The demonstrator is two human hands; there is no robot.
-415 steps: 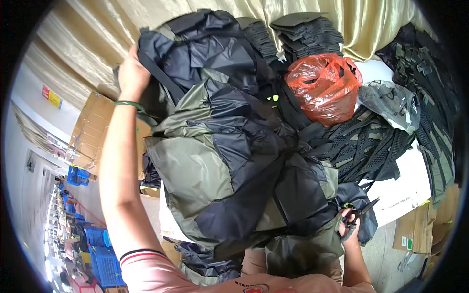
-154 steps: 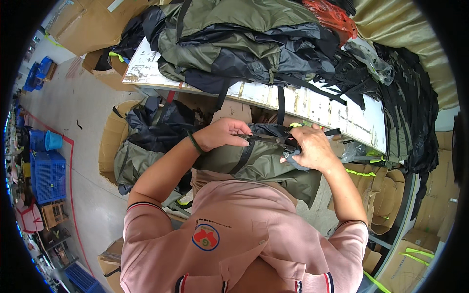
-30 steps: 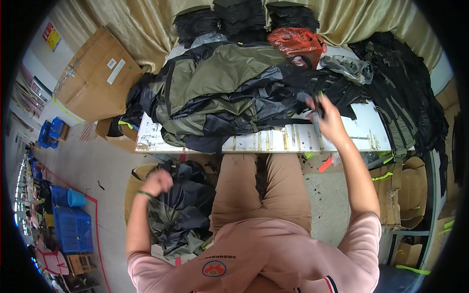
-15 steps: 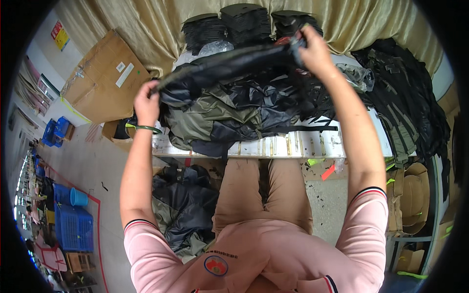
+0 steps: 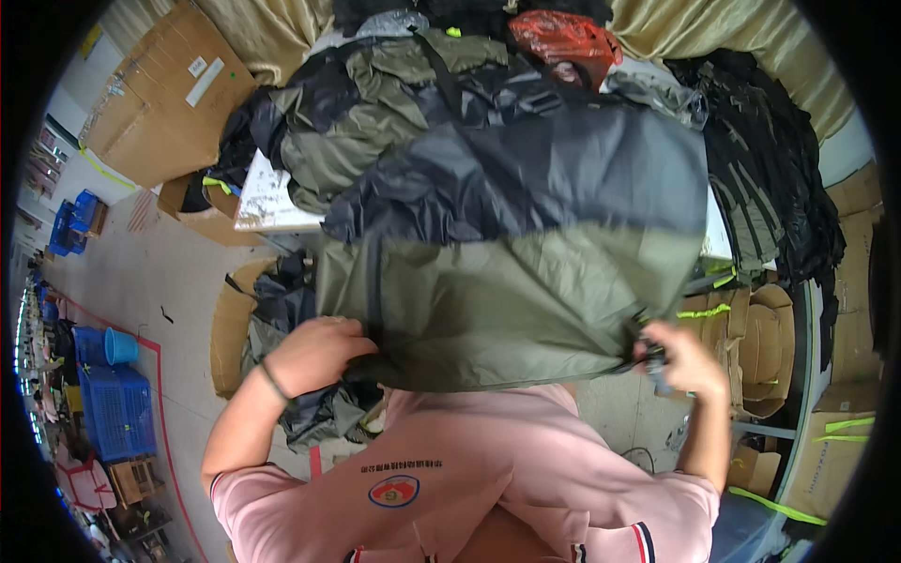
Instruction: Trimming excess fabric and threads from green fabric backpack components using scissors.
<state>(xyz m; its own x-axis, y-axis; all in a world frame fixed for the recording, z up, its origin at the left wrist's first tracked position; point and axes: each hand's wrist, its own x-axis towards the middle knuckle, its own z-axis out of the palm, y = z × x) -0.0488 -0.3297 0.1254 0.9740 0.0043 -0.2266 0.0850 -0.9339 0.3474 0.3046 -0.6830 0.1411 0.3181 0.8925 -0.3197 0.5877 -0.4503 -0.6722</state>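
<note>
A wide olive and dark-grey fabric piece, thin and slightly shiny like a bag shell, is stretched between my hands in front of my chest. Its dark upper part spreads over the front of the table. My left hand is closed on the near left corner, beside a dark strap sewn down the cloth. At the near right corner my right hand is closed on the edge. A small dark-grey item shows by those fingers, too blurred to name. Behind lies a heap of similar olive and black fabric.
The white table carries the heap, a red plastic bag and clear plastic. Black straps and fabric hang at the right. Open cardboard boxes stand at the lower right; another box with fabric sits at the left.
Both hands have come down and toward my body from above the table, drawing the fabric with them. The cloth now hangs spread out, olive side showing, and the view has tilted.
</note>
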